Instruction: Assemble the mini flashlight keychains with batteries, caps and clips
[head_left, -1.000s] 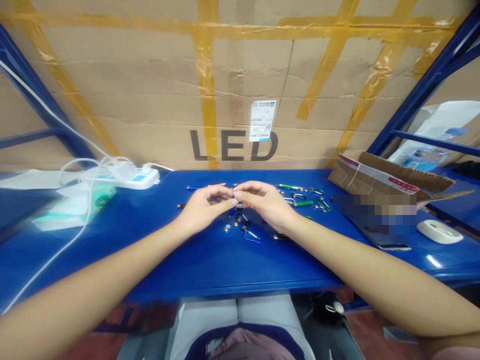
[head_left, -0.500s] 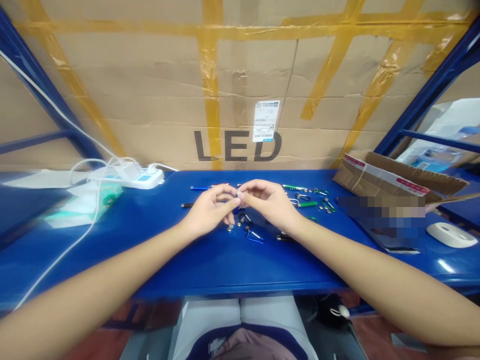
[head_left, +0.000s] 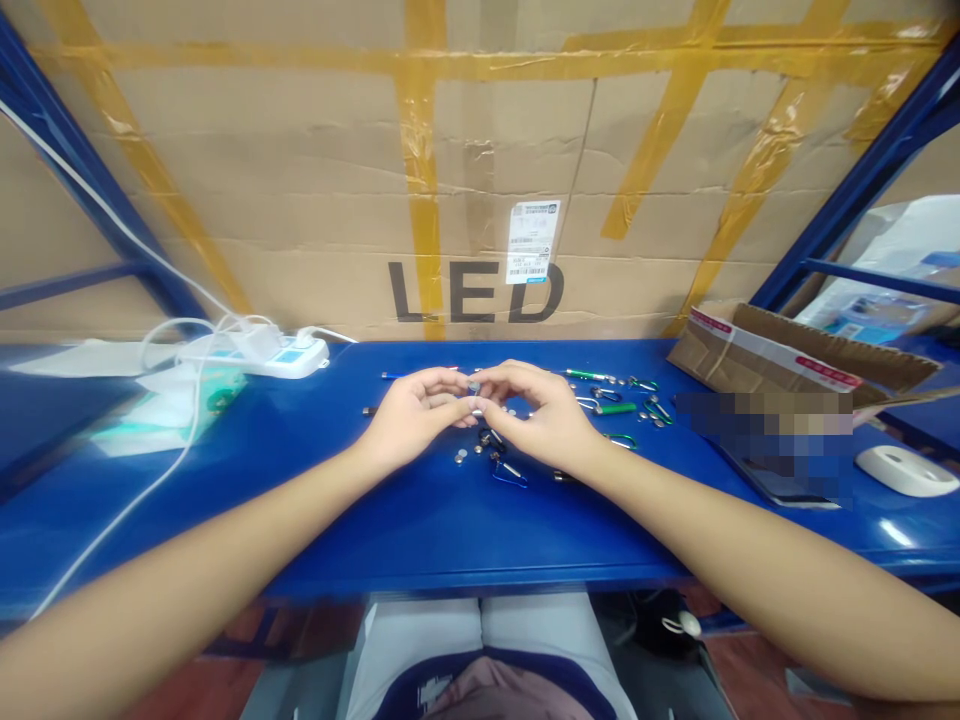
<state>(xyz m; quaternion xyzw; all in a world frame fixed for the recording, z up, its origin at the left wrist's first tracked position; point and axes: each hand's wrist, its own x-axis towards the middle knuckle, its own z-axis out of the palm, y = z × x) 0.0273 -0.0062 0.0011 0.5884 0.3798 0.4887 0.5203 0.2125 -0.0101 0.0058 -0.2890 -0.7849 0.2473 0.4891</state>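
Note:
My left hand [head_left: 412,418] and my right hand [head_left: 546,412] meet above the middle of the table, thumbs and fingertips pinched together. Between the fingertips shows a small silver piece [head_left: 474,388], which looks like a button cell; the fingers partly cover it. Just below my hands lie loose silver button cells [head_left: 460,456] and a blue carabiner [head_left: 510,473]. Right of my right hand are a green pen-shaped tube [head_left: 616,409], another green tube [head_left: 589,375] and green carabiners [head_left: 657,410]. A blue tube [head_left: 396,376] pokes out behind my left hand.
A white power strip [head_left: 292,358] with cables and a green-white packet [head_left: 169,410] lie left. An open cardboard box [head_left: 772,345], a dark flat device [head_left: 757,470], partly blurred, and a white mouse [head_left: 905,470] stand right. A big carton [head_left: 315,200] rises behind the blue table [head_left: 480,545].
The fingertips have shifted slightly around the small silver piece, which now shows more upright between them. My right hand has turned a little; things on the table stay put.

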